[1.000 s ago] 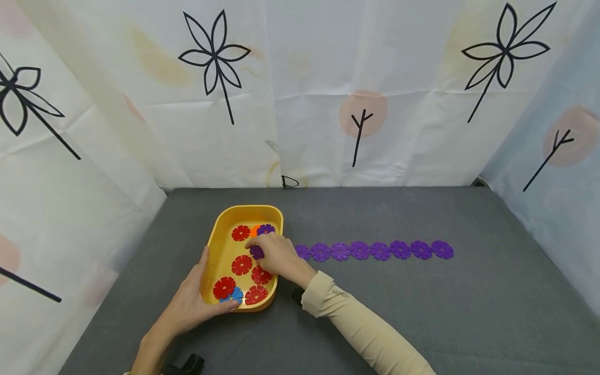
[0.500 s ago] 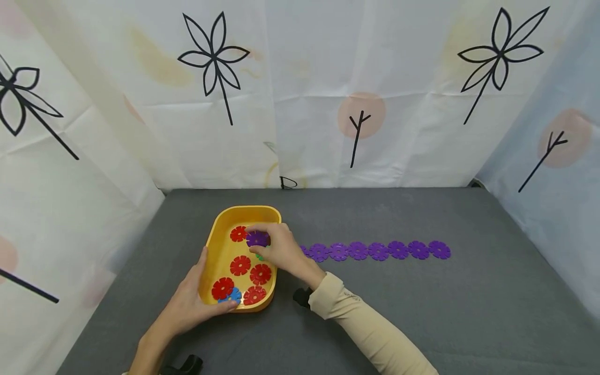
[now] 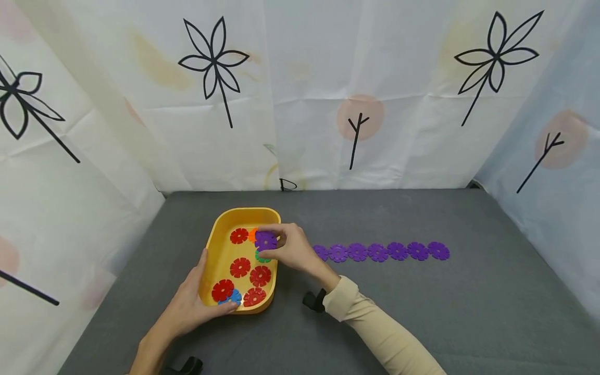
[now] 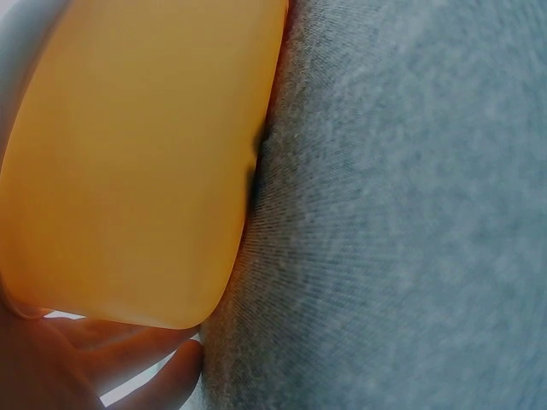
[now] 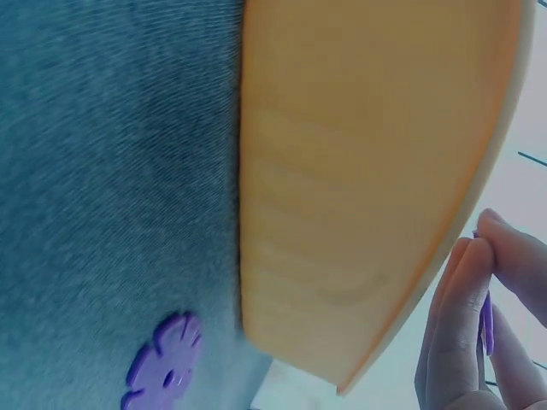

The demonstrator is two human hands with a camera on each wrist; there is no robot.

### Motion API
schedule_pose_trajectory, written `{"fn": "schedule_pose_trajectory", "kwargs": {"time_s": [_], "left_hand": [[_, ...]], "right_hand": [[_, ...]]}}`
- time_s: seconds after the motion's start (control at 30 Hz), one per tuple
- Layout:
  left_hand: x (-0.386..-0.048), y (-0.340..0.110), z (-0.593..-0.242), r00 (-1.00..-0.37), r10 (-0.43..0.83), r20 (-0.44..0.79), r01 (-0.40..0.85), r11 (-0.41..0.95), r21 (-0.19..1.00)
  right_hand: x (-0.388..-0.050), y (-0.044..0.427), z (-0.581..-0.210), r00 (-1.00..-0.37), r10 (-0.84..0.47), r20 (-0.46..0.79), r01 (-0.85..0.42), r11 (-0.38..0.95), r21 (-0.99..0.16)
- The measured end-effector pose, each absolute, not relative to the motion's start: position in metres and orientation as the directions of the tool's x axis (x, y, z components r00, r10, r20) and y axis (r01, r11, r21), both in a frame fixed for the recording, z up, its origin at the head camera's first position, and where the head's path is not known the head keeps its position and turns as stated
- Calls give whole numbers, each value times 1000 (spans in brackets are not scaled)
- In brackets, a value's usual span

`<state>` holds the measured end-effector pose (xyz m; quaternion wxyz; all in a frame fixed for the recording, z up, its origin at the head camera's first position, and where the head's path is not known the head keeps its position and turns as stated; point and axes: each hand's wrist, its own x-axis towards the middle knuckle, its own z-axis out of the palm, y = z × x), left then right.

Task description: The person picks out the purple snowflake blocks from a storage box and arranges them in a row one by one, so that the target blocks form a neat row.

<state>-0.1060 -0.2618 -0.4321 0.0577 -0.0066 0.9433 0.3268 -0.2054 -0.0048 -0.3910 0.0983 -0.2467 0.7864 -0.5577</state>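
My right hand (image 3: 295,249) pinches a purple flower-shaped disc (image 3: 265,241) between thumb and fingers, above the right side of a yellow tray (image 3: 217,250). In the right wrist view the disc (image 5: 488,325) shows edge-on. At the tray's near left corner my left hand (image 3: 189,299) holds the wall, thumb over the rim and fingers along the outside. Inside lie several red flower discs (image 3: 240,267), a blue one (image 3: 233,297) near the left thumb, an orange one (image 3: 252,235) and a green one (image 3: 262,258), both partly covered.
A row of several purple flower discs (image 3: 377,252) runs rightward across the grey tabletop (image 3: 375,312); its left end is behind my right hand. A patterned white cloth (image 3: 309,62) stands behind and at both sides.
My right hand has lifted the purple disc from the tray's bottom and moved slightly right with it, tilting it toward the camera. The left hand has kept its hold on the tray.
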Motion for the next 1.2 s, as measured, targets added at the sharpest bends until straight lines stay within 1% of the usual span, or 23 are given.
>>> {"fn": "schedule_pose_trajectory", "kwargs": {"time_s": [0.2,0.37,0.73,1.0,1.2], "left_hand": [[-106,-261,-432,-991,14,-130,-68,790,610],[-106,-259,-434,-992,15,-123,-66,780,622],[-106,-259,-433,-995,14,-99,-50,786,617],[-105,-259,-435,-994,9,-112,-64,777,626],[-106,-259,-435,-996,15,-86,-43,777,628]], "right_hand": [[-204,9,-391,-865,-490,109,-264,260,-929],[-202,32,-393,-875,-476,84,-239,273,-932],[-205,119,-404,-935,-348,69,-213,394,-894],[-205,182,-407,-961,-266,74,-207,516,-831],[-207,229,-403,-982,-178,57,-155,605,-781]]}}
